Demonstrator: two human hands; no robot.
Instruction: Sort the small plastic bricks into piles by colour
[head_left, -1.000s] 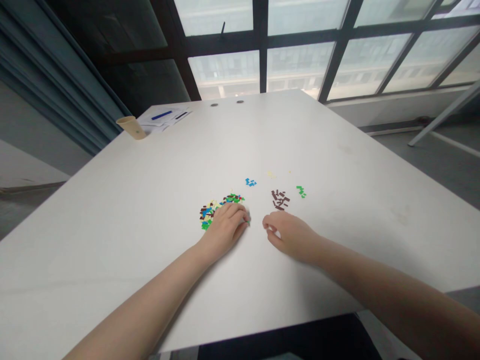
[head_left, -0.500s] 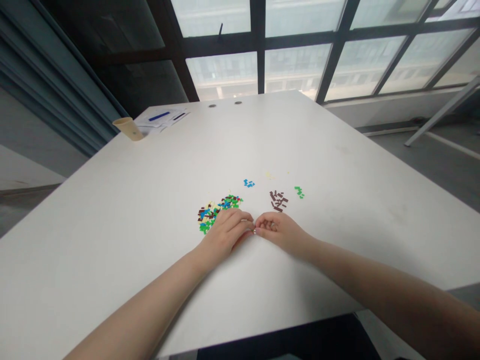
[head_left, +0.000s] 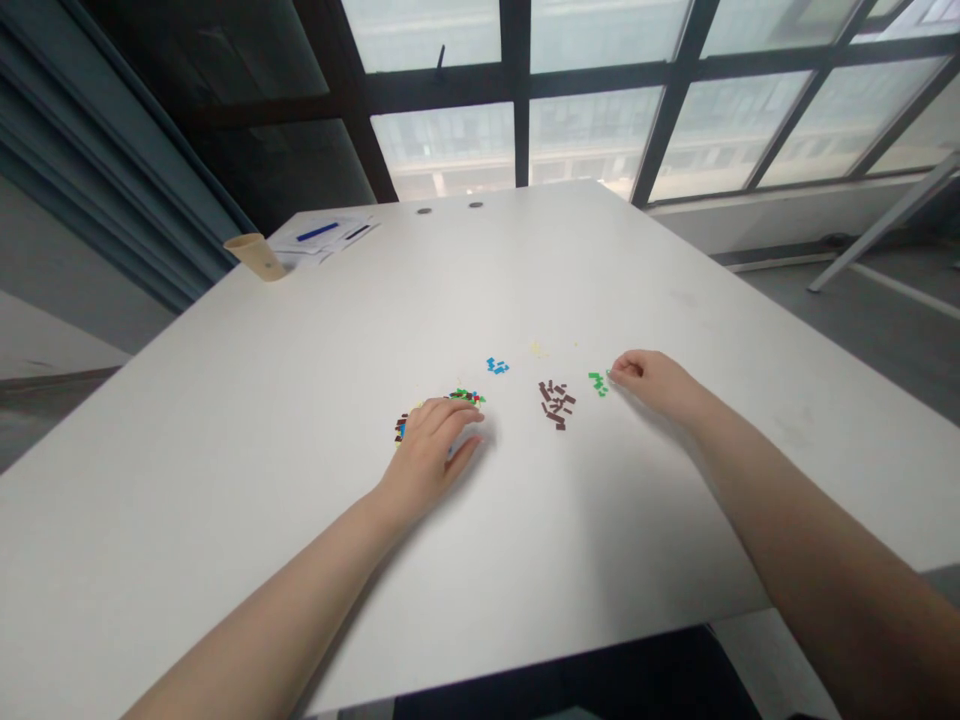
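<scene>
My left hand [head_left: 431, 445] hovers over the mixed pile of small coloured pieces [head_left: 466, 397], thumb apart from the fingers and nothing visible between them; it hides much of the pile. My right hand [head_left: 654, 380] is at the right edge of the small green pieces [head_left: 597, 382], thumb and forefinger pinched together. A tiny speck shows at those fingertips, too small to name. Left of the green group lie several brown pieces [head_left: 556, 403]. Farther left is a little cluster of blue pieces [head_left: 497, 366], and pale yellow pieces [head_left: 537, 349] lie behind the brown ones.
On the white table [head_left: 420, 300], a beige paper cup [head_left: 256, 258] stands at the far left edge. Papers [head_left: 330, 240] with a blue pen [head_left: 317, 232] lie beside it. Beyond the table's far edge are windows.
My right hand has left my left hand's fingertips and moved right and away from me to the green pieces. My left hand has shifted slightly left, its thumb now spread from the fingers.
</scene>
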